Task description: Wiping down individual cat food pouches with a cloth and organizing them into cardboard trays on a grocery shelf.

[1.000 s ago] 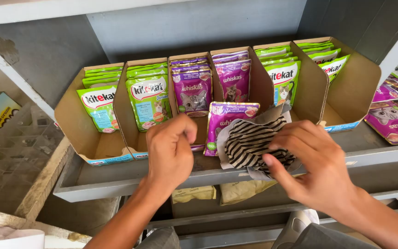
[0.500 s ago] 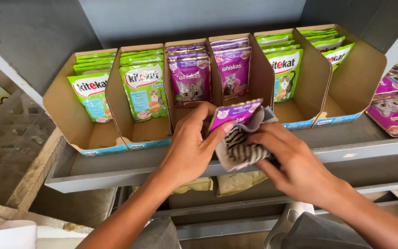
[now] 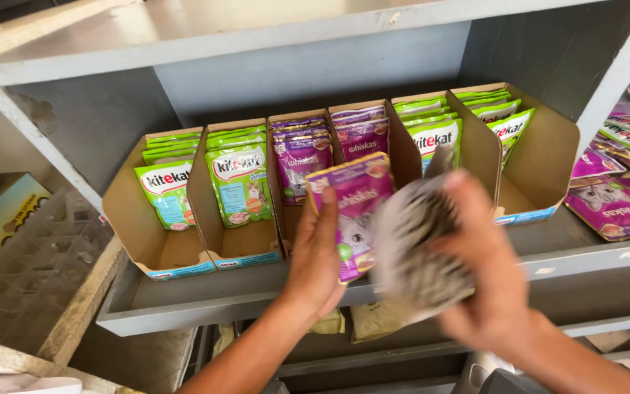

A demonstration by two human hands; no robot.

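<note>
Pouch is up higher now than half a second ago, lifted off the shelf (image 3: pixel 205 295). My left hand (image 3: pixel 317 266) pinches the purple pouch (image 3: pixel 355 211) upright; right hand (image 3: pixel 486 273) clutches the striped cloth (image 3: pixel 417 248) against it, blurry.

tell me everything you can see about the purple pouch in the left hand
The purple pouch is a flat, glossy foil-like sachet with a yellow top edge and a cat picture on its front. It stands upright, lifted in front of the cardboard trays, gripped along its left edge by the left hand. The blurred striped cloth in the right hand overlaps its right side.
</note>
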